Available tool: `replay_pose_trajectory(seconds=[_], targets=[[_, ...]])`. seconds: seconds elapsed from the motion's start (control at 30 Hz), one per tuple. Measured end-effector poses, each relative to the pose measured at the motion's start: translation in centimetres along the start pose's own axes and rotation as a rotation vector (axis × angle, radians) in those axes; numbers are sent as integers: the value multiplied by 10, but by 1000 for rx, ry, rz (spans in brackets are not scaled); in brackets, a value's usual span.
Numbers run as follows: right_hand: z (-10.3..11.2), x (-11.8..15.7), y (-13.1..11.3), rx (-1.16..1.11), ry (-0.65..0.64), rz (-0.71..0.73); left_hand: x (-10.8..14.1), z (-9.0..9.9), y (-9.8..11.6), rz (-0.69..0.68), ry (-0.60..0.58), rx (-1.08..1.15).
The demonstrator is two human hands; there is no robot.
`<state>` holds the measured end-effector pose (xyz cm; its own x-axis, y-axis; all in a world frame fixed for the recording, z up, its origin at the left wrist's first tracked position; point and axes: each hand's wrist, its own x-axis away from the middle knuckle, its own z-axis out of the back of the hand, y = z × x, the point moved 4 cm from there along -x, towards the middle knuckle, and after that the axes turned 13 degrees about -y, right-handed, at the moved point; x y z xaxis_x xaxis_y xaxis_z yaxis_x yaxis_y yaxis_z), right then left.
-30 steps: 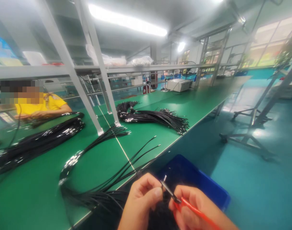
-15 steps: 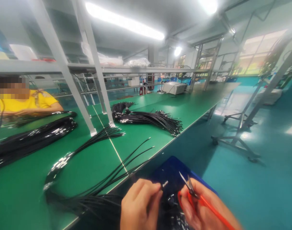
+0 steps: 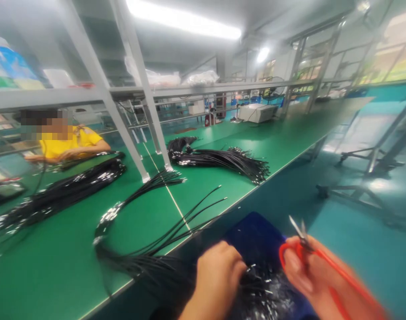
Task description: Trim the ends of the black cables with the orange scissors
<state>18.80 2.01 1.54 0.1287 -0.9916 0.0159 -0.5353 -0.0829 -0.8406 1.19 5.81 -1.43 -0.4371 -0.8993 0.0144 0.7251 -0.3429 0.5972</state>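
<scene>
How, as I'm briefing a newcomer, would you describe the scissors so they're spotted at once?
Start at the green table and drop past its near edge to the blue bin. At the bin's right side in view, the right hand holds the scissors, whose red handles and parted metal blades set them apart from the black cables.

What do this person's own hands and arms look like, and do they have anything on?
The left hand and right hand are ordinary human hands, without gloves. No sleeves, watches or markings show on the parts of the arms in view. The picture is blurred, so finer details can't be made out.
</scene>
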Motion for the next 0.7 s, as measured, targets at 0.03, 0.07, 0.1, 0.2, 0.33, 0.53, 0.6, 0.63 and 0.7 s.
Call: replay_pose_trajectory(seconds=[0.03,0.07,0.1,0.2,0.33,0.53,0.6,0.63,0.7], targets=[[3,-1,0,-9,22,12,-4,9,-13,105,35,-58],[5,-1,0,-21,42,22,-8,19,-26,191,77,-101],[6,-2,1,-35,52,25,-11,30,-38,268,117,-136],[6,-3,5,-62,54,16,-16,58,-72,446,181,-185],[3,-7,6,-80,57,17,-20,76,-102,531,142,-109],[-2,-11,17,-23,204,29,-43,95,-72,272,-29,235],[-8,-13,25,28,245,40,-49,95,-37,118,-82,311],[-11,-14,28,49,260,62,-49,92,-18,49,-95,335],[-18,-16,32,48,293,114,-44,83,18,-134,-92,382]])
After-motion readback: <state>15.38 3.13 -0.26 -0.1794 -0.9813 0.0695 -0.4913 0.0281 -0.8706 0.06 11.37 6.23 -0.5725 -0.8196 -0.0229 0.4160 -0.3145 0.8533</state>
